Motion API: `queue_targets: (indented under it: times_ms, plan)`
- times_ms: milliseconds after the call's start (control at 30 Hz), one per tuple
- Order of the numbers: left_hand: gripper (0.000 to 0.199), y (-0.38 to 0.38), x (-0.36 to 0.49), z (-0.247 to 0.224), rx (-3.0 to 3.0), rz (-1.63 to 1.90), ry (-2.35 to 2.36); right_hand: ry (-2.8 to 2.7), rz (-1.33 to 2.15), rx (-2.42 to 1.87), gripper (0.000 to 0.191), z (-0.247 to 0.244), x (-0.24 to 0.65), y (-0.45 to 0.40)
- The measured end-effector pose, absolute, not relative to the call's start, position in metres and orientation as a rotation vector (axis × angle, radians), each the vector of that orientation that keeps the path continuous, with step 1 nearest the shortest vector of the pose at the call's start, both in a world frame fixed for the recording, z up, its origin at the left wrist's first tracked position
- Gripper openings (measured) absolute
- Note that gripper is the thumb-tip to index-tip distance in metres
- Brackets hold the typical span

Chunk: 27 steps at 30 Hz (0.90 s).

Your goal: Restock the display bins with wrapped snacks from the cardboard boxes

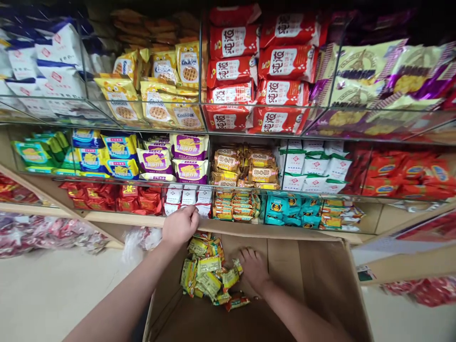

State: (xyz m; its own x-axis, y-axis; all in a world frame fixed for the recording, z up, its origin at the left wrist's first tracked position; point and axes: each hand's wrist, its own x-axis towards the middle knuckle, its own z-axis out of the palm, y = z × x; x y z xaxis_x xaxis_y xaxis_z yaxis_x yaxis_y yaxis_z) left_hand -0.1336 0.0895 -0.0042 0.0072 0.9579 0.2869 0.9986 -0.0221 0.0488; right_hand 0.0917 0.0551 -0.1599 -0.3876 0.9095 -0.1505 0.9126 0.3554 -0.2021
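A large open cardboard box (317, 266) stands against the front of the shelf. My left hand (180, 225) is closed over the box's rim at its far left corner, knuckles up. Inside the box, my right hand (254, 270) reaches down with its fingers stretched out and its back toward me. Its fingertips are beside a small yellow snack packet (231, 278) and seem to touch it; the thumb is hidden. Several yellow-green wrapped snack packets (208, 265) lie heaped at the box's left side. One red-orange packet (237, 302) lies at the near edge of the heap.
Shelf compartments behind the box hold red biscuit packs (285, 61), yellow cookie packs (121, 97), teal packets (290, 207) and orange-green packets (235, 207). Clear panels (149, 110) front the shelves. Red-and-white bagged goods (46, 232) lie low on the left.
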Motion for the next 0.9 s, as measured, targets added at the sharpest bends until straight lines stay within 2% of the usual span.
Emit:
queue_targets:
  times_ms: [133, 267, 367, 500, 600, 700, 767, 900]
  plan:
    - [0.031, 0.089, -0.138, 0.0, -2.155, -0.484, -2.043, 2.519, -0.432, 1.902, 0.021, -0.144, 0.106, 0.044]
    - [0.03, 0.065, -0.12, 0.006, -2.313, -0.709, -1.893, 2.558, -0.668, 2.004, 0.034, -0.105, 0.125, 0.017]
    - [0.032, 0.03, -0.081, 0.003, -2.58, -1.036, -1.801, 2.761, -0.858, 2.067, 0.038, -0.062, 0.132, -0.006]
    - [0.025, -0.006, -0.03, -0.006, -2.998, -1.421, -2.107, 2.997, -0.941, 2.021, 0.035, -0.023, 0.135, -0.025]
    - [0.035, -0.015, -0.015, -0.013, -2.905, -1.545, -2.287, 2.963, -1.473, 2.183, 0.042, -0.023, 0.132, -0.032]
    - [0.034, -0.017, -0.014, -0.016, -2.749, -1.658, -2.332, 2.563, -1.89, 2.608, 0.028, -0.036, 0.125, -0.035]
    - [0.034, -0.018, -0.015, -0.016, -2.654, -1.731, -2.347, 2.451, -1.861, 2.779, 0.029, -0.042, 0.119, -0.035]
    - [0.037, -0.021, -0.012, -0.017, -2.519, -1.885, -2.374, 2.554, -1.572, 3.024, 0.033, -0.04, 0.11, -0.036]
